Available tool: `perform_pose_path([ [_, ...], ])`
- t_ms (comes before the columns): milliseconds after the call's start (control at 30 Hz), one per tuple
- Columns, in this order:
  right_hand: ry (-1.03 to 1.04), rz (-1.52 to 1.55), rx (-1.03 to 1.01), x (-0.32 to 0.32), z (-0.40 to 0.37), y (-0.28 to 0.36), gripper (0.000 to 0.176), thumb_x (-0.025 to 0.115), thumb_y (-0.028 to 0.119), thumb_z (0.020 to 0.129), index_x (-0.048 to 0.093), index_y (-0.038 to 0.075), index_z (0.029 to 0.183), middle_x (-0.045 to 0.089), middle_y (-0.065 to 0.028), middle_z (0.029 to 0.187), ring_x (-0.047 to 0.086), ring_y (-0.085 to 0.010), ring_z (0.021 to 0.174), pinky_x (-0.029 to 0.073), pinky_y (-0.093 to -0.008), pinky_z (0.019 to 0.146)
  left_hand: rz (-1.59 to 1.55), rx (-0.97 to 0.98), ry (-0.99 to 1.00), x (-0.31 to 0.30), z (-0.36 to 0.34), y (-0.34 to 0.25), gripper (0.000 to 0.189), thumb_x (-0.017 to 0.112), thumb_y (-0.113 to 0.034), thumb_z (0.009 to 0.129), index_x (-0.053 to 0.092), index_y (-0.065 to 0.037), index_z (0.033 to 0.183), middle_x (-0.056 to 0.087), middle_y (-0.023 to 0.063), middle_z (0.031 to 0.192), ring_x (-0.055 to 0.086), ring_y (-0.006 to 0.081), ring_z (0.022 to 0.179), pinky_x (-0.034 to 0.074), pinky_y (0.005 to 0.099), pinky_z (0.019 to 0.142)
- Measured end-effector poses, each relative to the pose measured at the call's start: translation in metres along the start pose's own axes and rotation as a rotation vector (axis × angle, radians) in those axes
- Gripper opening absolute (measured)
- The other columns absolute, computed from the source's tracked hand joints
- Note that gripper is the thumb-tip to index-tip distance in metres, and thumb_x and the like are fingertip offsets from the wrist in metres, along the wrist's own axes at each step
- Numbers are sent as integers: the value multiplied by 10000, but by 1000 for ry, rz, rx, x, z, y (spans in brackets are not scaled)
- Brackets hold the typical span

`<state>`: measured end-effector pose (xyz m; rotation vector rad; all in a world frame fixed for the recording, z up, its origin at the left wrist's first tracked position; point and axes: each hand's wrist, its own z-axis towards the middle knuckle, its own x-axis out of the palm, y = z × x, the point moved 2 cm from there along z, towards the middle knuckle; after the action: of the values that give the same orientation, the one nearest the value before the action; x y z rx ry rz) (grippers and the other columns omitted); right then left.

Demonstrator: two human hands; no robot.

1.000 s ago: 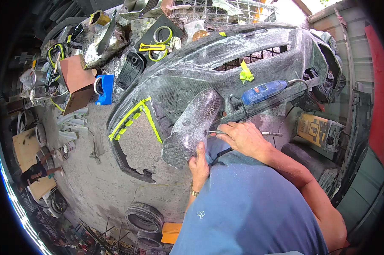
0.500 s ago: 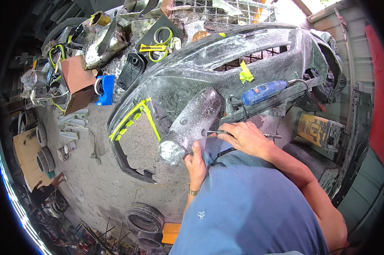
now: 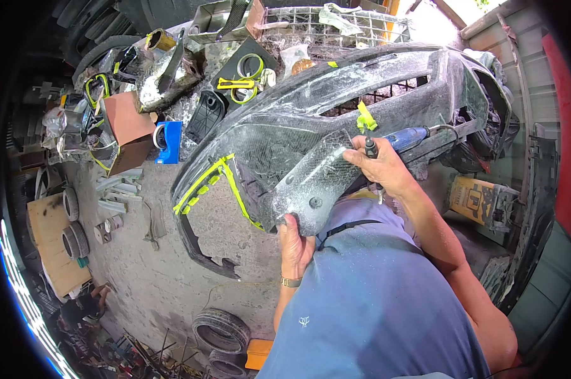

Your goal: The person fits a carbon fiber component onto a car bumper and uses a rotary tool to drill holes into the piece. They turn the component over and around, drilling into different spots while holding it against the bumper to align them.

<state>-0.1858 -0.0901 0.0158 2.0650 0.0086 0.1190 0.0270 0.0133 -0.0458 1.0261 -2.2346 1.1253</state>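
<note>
My left hand (image 3: 296, 249) grips the lower end of a dusty carbon-fibre panel (image 3: 320, 174), which has a small round hole. My right hand (image 3: 386, 169) is closed around the slim handpiece (image 3: 371, 149) of a rotary tool, its fingertips at the panel's upper right edge. Just beyond that hand, the blue rotary tool body (image 3: 406, 138) lies on a large dusty car bumper (image 3: 254, 142). Strips of yellow-green tape (image 3: 203, 180) mark the bumper's left opening, and a crumpled piece of tape (image 3: 365, 118) sticks up near its long slot.
Behind the bumper, a cluttered surface holds tape rolls (image 3: 250, 66), a yellow cutter (image 3: 236, 83), a blue tape dispenser (image 3: 169, 143) and a cardboard box (image 3: 129, 126). Tyres (image 3: 221, 330) lie on the floor at lower left. A yellow battery box (image 3: 478, 201) stands at right. Another person (image 3: 86, 309) is at far left.
My right hand has moved up and right, from the panel's lower edge to its upper edge, carrying the handpiece. The panel has turned in my left hand, and the view has shifted slightly.
</note>
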Motion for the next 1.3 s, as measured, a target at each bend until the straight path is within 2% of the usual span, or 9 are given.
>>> perform_pose_path([
  [100, -57, 36, -91, 2, 4, 9, 221, 689, 198, 896, 529, 105, 776, 352, 133, 595, 272, 36, 488, 171, -190, 424, 152, 10, -82, -3, 9, 8, 740, 656, -534, 819, 496, 49, 1246, 578, 133, 1240, 565, 252, 1151, 484, 403, 953],
  [200, -86, -76, -218, 2, 8, 5, 201, 689, 178, 891, 556, 86, 773, 395, 120, 647, 325, 15, 575, 252, -198, 506, 613, 167, -108, -13, 23, 14, 699, 614, -613, 819, 635, 83, 885, 666, 118, 744, 646, 196, 630, 551, 320, 597],
  [333, -76, -124, -245, -3, 12, 3, 182, 693, 192, 886, 608, 49, 812, 493, 85, 734, 410, -26, 708, 351, -233, 644, 633, 37, -77, -30, 25, 19, 814, 581, -709, 757, 623, 84, 934, 668, 117, 754, 625, 185, 604, 552, 308, 593],
  [500, 2, -135, -227, -1, 15, 6, 194, 694, 218, 888, 634, 36, 855, 532, 77, 748, 446, -31, 723, 387, -240, 668, 195, -156, 346, 19, -9, 14, 1138, 506, -871, 546, 453, 26, 1244, 575, 199, 1220, 612, 253, 990, 543, 368, 748],
  [567, 9, -65, -252, -3, 19, 8, 193, 698, 209, 882, 628, 48, 805, 475, 98, 698, 424, -20, 685, 360, -231, 623, 192, -189, 503, 8, -20, 6, 1164, 572, -827, 611, 303, -21, 1406, 424, 176, 1413, 510, 268, 1187, 508, 388, 859],
  [733, 128, 46, -184, -15, 21, 16, 136, 680, 197, 903, 623, 76, 877, 394, 119, 603, 312, 24, 499, 210, -198, 432, 1122, 101, 482, 10, -52, -69, 549, 770, -212, 798, 544, 0, 1252, 677, 137, 1032, 651, 238, 925, 491, 358, 866],
  [867, 203, 153, -192, -8, 26, 27, 156, 688, 220, 901, 606, 91, 873, 369, 121, 591, 306, 19, 481, 206, -198, 429, 1167, 246, 94, 25, -47, -105, 367, 705, -119, 825, 598, 16, 1149, 678, 97, 851, 662, 225, 814, 441, 397, 951],
  [1033, 276, 99, -213, -4, 27, 26, 202, 719, 237, 876, 639, 62, 935, 414, 108, 599, 327, 1, 483, 223, -208, 441, 1687, 1043, 41, 85, -16, -125, 541, 742, -90, 787, 520, 4, 1271, 653, 90, 1018, 628, 175, 959, 468, 328, 923],
  [1300, 120, 294, -345, 4, 33, 17, 300, 627, 270, 941, 596, 22, 1107, 560, 23, 829, 341, 11, 492, 261, -168, 430, 730, 85, 289, 14, 23, -64, 567, 745, 10, 784, 470, 47, 1278, 604, 101, 1179, 579, 156, 1056, 470, 309, 924],
])
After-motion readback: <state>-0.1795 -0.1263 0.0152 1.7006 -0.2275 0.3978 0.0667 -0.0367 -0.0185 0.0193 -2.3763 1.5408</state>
